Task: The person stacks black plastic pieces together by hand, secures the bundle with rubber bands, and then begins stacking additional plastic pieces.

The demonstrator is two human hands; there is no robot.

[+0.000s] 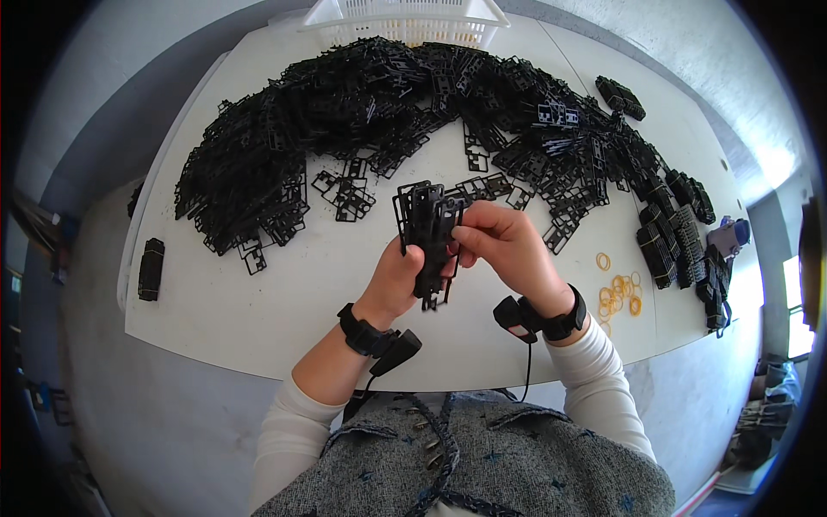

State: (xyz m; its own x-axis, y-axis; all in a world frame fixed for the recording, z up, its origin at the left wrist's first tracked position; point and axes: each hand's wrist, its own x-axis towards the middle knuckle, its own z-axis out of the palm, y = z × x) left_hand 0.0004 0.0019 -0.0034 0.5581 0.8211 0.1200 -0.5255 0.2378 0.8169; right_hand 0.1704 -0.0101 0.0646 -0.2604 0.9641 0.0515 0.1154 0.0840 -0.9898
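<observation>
A stack of black plastic frames [428, 228] stands upright between my hands above the white table [327, 297]. My left hand [394, 274] wraps round its left side, thumb laid against the near face. From the right, my right hand [508, 246] pinches the stack's edge between thumb and fingers. Some of the frames fan out unevenly at the top and bottom. Just beyond my hands a few loose frames [346, 189] lie flat, at the edge of a big heap of the same black frames [345, 112].
Yellow rubber bands [620, 297] lie right of my right hand. Bundled black frames [668, 228] line the right edge, one bundle [620, 96] sits farther back, another [151, 269] at far left. A purple-grey object [730, 234] stands at the right edge. Behind the heap is a white basket [409, 24].
</observation>
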